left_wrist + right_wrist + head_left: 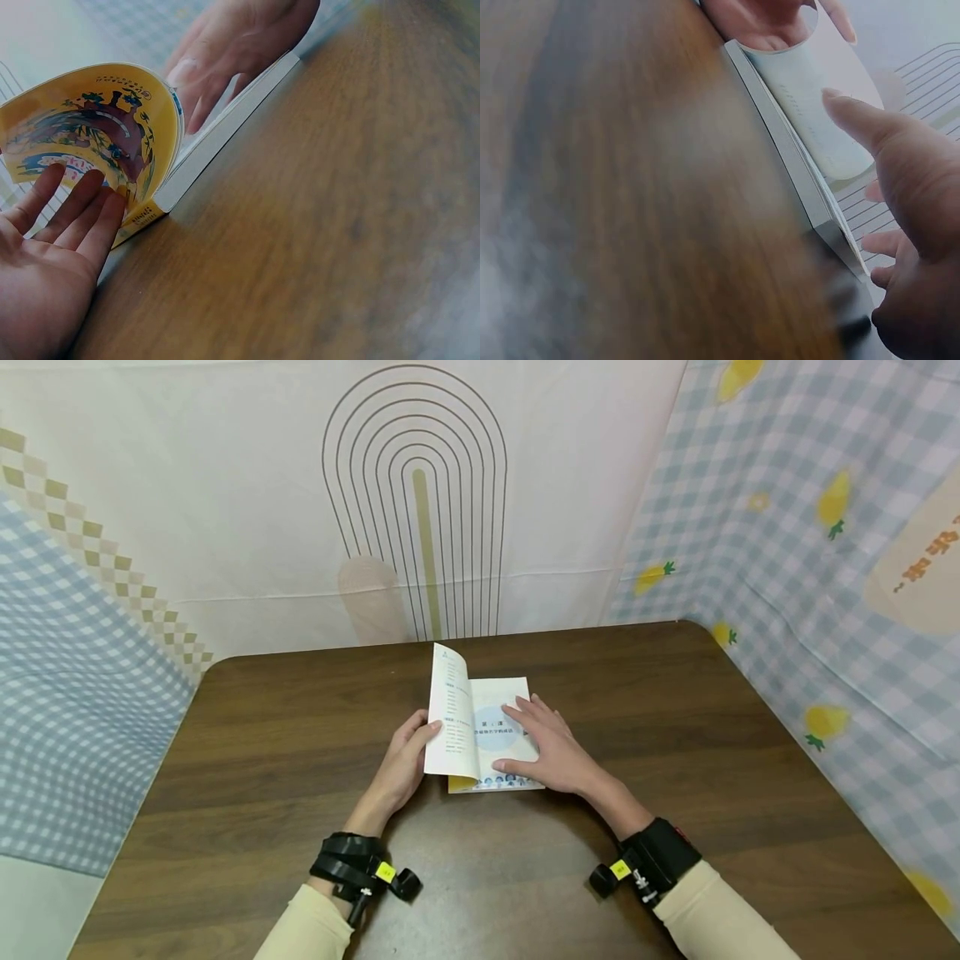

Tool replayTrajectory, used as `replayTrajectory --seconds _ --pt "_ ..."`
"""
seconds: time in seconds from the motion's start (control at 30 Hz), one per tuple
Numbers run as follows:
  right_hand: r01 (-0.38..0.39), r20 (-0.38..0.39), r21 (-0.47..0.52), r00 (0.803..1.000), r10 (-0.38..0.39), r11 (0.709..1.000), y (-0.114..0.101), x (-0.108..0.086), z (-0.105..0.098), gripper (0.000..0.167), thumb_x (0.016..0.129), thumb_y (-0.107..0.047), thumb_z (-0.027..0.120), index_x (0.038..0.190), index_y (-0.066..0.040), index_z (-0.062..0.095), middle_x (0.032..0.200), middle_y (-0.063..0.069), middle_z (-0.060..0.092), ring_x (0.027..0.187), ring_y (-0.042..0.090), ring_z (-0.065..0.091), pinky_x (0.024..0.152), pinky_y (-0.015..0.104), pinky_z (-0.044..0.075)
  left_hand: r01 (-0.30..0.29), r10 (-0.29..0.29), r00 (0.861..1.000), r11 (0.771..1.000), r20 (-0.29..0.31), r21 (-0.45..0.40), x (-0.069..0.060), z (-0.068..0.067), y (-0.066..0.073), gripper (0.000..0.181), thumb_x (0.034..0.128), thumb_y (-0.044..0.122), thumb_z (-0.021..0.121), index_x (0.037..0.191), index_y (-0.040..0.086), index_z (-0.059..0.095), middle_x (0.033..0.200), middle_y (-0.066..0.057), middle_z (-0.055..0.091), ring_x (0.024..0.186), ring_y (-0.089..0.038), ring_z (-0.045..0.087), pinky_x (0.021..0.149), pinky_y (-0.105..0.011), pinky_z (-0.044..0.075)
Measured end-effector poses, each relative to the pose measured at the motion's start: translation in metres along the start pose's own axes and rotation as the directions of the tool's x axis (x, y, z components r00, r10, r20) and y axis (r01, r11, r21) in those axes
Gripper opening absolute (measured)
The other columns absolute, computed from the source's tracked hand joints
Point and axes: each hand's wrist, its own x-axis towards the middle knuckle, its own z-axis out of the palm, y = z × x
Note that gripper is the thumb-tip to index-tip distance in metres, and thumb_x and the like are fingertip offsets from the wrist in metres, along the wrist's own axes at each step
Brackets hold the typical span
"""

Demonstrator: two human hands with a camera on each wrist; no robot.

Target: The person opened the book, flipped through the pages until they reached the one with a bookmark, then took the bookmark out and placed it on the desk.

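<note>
A small book [489, 695] lies on the brown wooden table, its left side raised and curved up from the spine. The raised side shows printed lines inside and, in the left wrist view, a yellow illustrated cover [161, 127] outside. My left hand [402, 762] holds that raised side, thumb on the printed page and fingers against the yellow cover. Over the facing page, which has a pale blue circle, my right hand [558, 752] rests with fingers spread. The thick page block [780, 142] lies flat in the right wrist view.
The wooden table [285, 710] extends around the book to rounded far corners. A white cloth [247, 485] with an arch pattern hangs behind. Checked cloths stand at the left and right [780, 577]. Both wrists wear black straps with small cameras.
</note>
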Motion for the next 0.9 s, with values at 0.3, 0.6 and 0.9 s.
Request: replayTrajectory --seconds 0.3,0.6,0.9 --pt "-0.020 0.027 -0.013 0.999 0.020 1.000 0.0030 0.0005 0.0002 0.099 0.088 -0.063 0.079 0.165 -0.016 0.039 0.175 0.014 0.021 0.163 0.036 0.005 0.124 0.068 0.009 0.003 -0.003 1.000 1.000 -0.005 -0.006 0.0001 -0.0004 -0.0008 0.040 0.1123 0.025 0.047 0.141 -0.004 0.048 0.133 -0.021 0.059 0.109 -0.022 0.068 0.083 -0.032 0.058" --pt "-0.011 0.044 -0.050 0.999 0.014 0.999 0.0035 0.0006 0.0005 0.099 0.089 -0.059 0.080 0.166 -0.014 0.037 0.175 0.018 0.016 0.162 0.040 0.004 0.125 0.067 0.009 0.001 -0.001 1.000 1.000 0.000 -0.006 0.0004 0.0000 0.0003 0.040 0.1125 0.026 0.047 0.140 -0.003 0.048 0.134 -0.022 0.059 0.109 -0.022 0.068 0.083 -0.032 0.058" --pt "0.000 0.063 -0.058 0.998 0.003 0.998 0.0022 -0.0009 0.0009 0.097 0.092 -0.057 0.078 0.166 -0.014 0.035 0.175 0.018 0.013 0.162 0.040 0.002 0.125 0.066 0.006 0.006 -0.006 1.000 1.000 -0.010 -0.012 -0.0002 0.0006 0.0011 0.039 0.1124 0.025 0.047 0.139 -0.003 0.048 0.132 -0.021 0.060 0.108 -0.022 0.068 0.083 -0.032 0.058"
